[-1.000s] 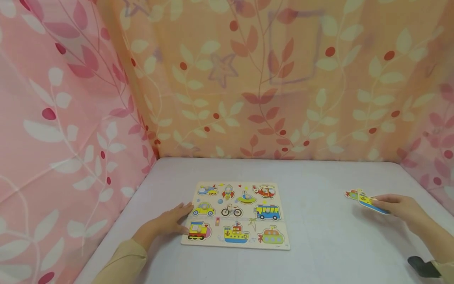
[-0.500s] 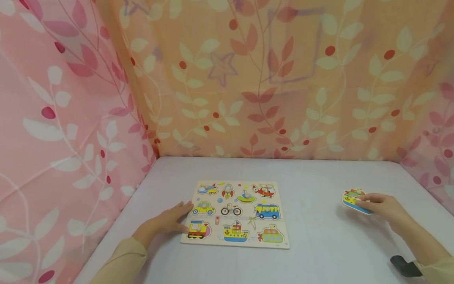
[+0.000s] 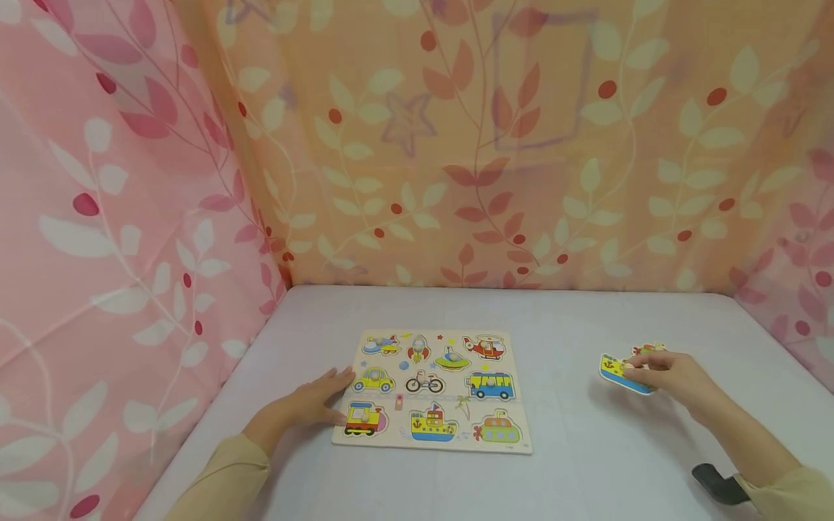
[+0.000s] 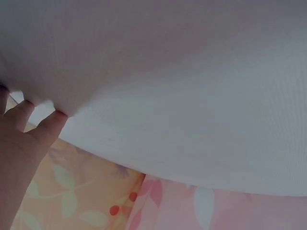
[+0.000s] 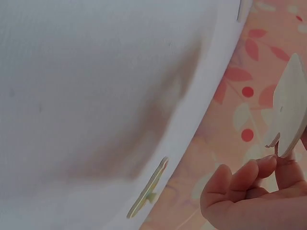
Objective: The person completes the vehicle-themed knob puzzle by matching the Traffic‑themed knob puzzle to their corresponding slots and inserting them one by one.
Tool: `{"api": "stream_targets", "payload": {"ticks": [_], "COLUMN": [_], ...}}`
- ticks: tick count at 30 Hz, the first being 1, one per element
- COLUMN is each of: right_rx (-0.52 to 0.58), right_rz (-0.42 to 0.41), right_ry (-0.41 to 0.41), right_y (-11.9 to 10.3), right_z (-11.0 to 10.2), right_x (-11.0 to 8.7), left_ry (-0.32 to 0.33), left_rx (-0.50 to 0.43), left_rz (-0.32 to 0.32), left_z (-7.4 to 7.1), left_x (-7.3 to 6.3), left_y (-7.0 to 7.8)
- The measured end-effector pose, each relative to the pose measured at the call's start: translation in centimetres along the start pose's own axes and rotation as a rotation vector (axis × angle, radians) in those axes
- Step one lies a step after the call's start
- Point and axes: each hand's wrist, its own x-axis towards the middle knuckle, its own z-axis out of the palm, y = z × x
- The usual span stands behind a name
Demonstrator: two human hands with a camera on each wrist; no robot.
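My left hand [image 3: 302,404] rests with spread fingers at the left edge of a wooden peg puzzle board [image 3: 399,427]. In the left wrist view, fingertips of the left hand [image 4: 26,136] touch the white surface. Right of the board, my right hand [image 3: 677,378] pinches a boat puzzle piece [image 3: 615,370] by its knob, held tilted above the table. The pale back of the boat piece [image 5: 290,105] shows in the right wrist view. Behind that hand a submarine puzzle piece [image 3: 654,349] lies on the table, partly hidden.
Vehicle pieces with knobs, such as the bus [image 3: 491,385] and train [image 3: 365,418], sit in the board. Its boat picture [image 3: 433,427] and submarine picture [image 3: 498,428] show no knobs. Patterned curtains [image 3: 469,145] enclose the white table [image 3: 573,463]. A black strap [image 3: 719,485] hangs at the right sleeve.
My right hand has carried the boat piece leftward, across in front of the submarine piece, turning its face more into view. The left hand and the board have stayed put.
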Motion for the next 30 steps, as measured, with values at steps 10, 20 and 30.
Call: {"api": "stream_targets", "payload": {"ticks": [10, 20, 30], "right_rx": [-0.068, -0.002, 0.038], "right_rz": [-0.106, -0.031, 0.007], "right_ry": [0.021, -0.069, -0.098], "right_y": [-1.8, -3.1, -4.5], "right_z": [2.1, 4.4, 6.4], "right_x": [0.3, 0.8, 0.9], "left_ry": [0.001, -0.001, -0.007], "left_rx": [0.002, 0.0, 0.003], "left_rz": [0.001, 0.013, -0.001], "left_z": [0.1, 0.0, 0.0], "left_x": [0.1, 0.3, 0.1], "left_y": [-0.3, -0.3, -0.1]}}
